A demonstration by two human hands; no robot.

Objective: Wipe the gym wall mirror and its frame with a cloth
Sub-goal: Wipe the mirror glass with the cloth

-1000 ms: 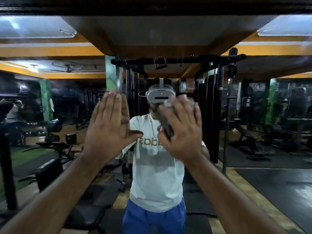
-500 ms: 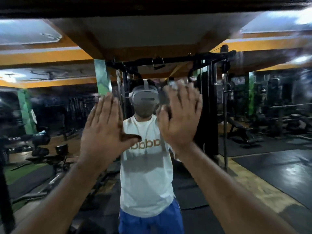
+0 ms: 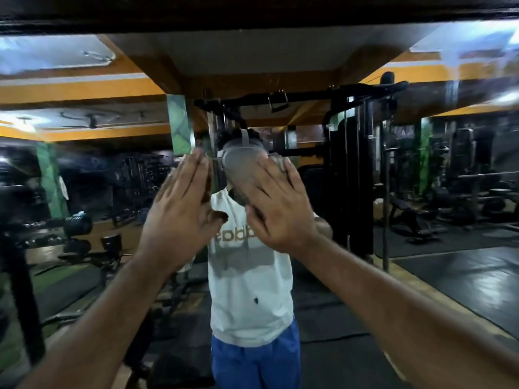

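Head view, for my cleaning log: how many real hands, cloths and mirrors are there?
hands: 2, the left hand and the right hand
cloth: 1, under the right hand
mirror: 1
total: 4

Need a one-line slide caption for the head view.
Both hands flat on the gym mirror: left hand bare, right hand pressing a cloth.

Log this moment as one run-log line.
phase: wiping mirror | right hand: flat, pressing cloth on glass | left hand: open, flat on glass | frame: untouched
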